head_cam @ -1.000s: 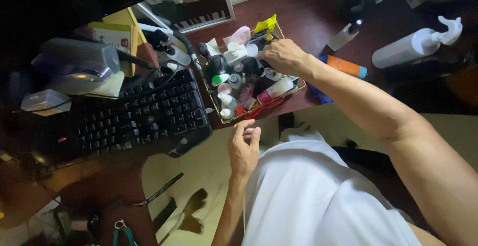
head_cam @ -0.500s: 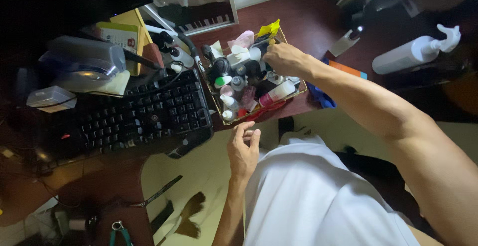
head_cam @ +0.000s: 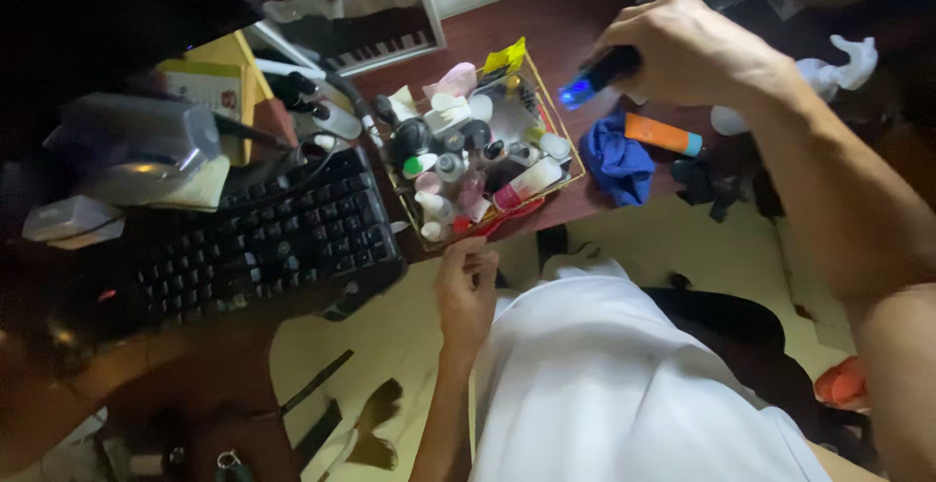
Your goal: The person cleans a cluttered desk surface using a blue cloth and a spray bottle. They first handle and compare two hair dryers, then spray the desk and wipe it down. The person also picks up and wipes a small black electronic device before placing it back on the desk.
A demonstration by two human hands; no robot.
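Note:
My right hand (head_cam: pixel 687 48) is raised above the desk, closed around a small dark object with a glowing blue tip (head_cam: pixel 595 77), just right of a wire basket (head_cam: pixel 577 165). The basket is crammed with several small bottles, tubes and caps. My left hand (head_cam: pixel 466 287) hovers below the basket's near edge, off the desk, fingers loosely curled with nothing in them. A blue cloth (head_cam: pixel 616 165) and an orange tube (head_cam: pixel 661 134) lie on the dark red desk beneath my right arm.
A black keyboard (head_cam: pixel 263 243) sits left of the basket, with a grey device (head_cam: pixel 136 146) and a yellow box (head_cam: pixel 210 77) behind it. A white pump bottle (head_cam: pixel 838 63) stands at the far right. A framed picture (head_cam: pixel 341 4) leans at the back. My white-clad lap (head_cam: pixel 604 385) fills the foreground.
My right hand has lifted out of the basket and swung right and up, holding the dark blue-tipped object. The blue cloth and orange tube are now uncovered. My left hand barely moved.

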